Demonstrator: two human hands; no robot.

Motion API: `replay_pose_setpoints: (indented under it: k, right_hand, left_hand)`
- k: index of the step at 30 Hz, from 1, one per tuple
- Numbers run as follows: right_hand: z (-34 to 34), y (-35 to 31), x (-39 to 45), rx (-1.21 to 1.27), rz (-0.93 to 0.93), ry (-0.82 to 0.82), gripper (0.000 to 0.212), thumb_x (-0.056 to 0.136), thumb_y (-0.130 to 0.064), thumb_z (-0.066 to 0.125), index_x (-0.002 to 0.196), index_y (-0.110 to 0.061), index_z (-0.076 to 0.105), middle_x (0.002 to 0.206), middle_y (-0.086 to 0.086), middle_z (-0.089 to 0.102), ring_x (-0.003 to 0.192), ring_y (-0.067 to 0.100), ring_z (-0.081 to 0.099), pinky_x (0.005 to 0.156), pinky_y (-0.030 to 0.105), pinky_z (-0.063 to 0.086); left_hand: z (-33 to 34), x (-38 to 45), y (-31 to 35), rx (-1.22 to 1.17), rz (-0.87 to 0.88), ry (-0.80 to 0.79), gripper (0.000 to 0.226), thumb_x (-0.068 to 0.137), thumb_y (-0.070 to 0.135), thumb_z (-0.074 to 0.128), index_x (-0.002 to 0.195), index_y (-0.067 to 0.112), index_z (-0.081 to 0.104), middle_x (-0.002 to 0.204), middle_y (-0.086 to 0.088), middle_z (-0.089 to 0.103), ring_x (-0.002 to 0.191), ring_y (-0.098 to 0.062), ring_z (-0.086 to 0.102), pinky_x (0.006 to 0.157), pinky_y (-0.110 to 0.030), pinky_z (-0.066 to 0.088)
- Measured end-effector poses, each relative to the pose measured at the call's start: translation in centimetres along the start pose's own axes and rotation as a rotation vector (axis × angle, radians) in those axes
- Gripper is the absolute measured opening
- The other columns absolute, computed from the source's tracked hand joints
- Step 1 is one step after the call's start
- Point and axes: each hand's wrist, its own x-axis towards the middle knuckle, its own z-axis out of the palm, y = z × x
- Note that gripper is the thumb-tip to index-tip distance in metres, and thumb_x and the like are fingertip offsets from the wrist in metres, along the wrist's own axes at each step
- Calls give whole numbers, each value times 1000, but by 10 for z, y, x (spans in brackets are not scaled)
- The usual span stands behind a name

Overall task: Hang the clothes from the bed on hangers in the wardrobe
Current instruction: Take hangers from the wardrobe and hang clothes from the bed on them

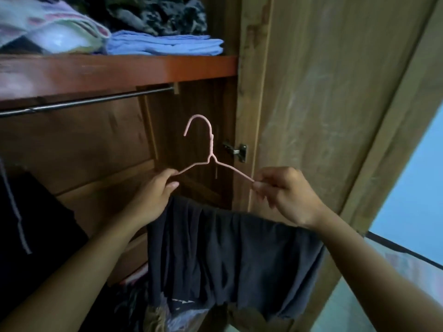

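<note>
In front of the open wardrobe [191, 130], a pink hanger [211, 149] held up below the rod [84, 101], hook not yet over it. Left hand [153, 195] gripping one shoulder end, right hand [287, 195] pinching the other with its fingers [260, 185]. Dark cloth [227, 255] draped over the bottom bar (folded, well seated by the look of it). Left to do, probably: hooking onto the rod, then any further clothes. Bed not in view. Shelf [119, 70] above with folded linen [165, 45]; door [323, 104] swung open right; another dark garment [28, 212] at left.
</note>
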Motion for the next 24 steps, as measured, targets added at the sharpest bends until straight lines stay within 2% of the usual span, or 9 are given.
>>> replay_pose_setpoints:
  k: [2,5,9,11,14,17,19,22,24]
  right_hand:
    - [-19,11,-21,6,48,26,21,95,-13,63,75,-17,68,66,0,67,56,9,58,61,32,47]
    - [-45,28,-55,-3,123,105,21,93,-12,65,74,-19,68,66,-3,69,51,9,56,60,33,47]
    - [-75,55,-102,-104,254,290,19,92,-22,65,73,-28,65,64,-11,68,57,12,59,63,42,53]
    - [-91,66,-128,-135,311,366,23,91,-21,64,71,-32,63,65,-11,67,63,12,62,69,43,54]
    - [-111,74,-161,-95,388,449,16,91,-21,65,77,-27,69,68,-9,70,72,14,69,77,43,56]
    - [-132,77,-198,-108,488,493,17,91,-23,69,76,-28,72,65,-14,70,62,2,62,65,31,48]
    - [-142,77,-222,-121,550,546,16,90,-26,71,74,-28,73,63,-14,70,57,0,58,61,27,41]
    - [-155,75,-254,-105,603,647,13,87,-24,74,75,-27,76,65,-12,71,66,10,68,67,32,52]
    - [-162,68,-272,-116,613,704,10,87,-23,75,79,-28,78,68,-11,72,69,11,69,68,31,54]
  left_hand:
    - [16,2,16,-38,107,35,25,103,22,44,123,19,58,118,1,61,111,-15,56,95,-35,45]
    - [38,4,45,-21,287,68,22,102,16,45,91,22,63,89,3,61,89,-15,57,81,-45,50]
    - [68,-9,93,-191,408,54,20,98,13,53,92,25,68,91,7,64,91,-11,60,81,-33,49]
    - [82,-19,124,-345,400,30,20,94,10,59,93,25,71,93,4,68,91,-9,63,81,-27,50]
    - [101,-32,163,-521,330,3,25,89,4,66,88,27,74,88,6,73,87,-3,67,77,-14,49]
    - [124,-49,199,-678,250,-63,26,83,-1,72,83,25,76,81,6,75,81,-6,68,75,-17,47]
    - [141,-61,219,-726,229,-122,23,81,1,74,83,23,77,79,4,75,81,-12,69,75,-21,49]
    - [161,-71,243,-773,251,-206,17,79,7,78,79,24,78,76,-4,74,76,-16,67,74,-27,51]
    - [172,-74,258,-805,279,-249,16,78,8,79,77,24,78,74,-7,72,71,-14,63,69,-22,50]
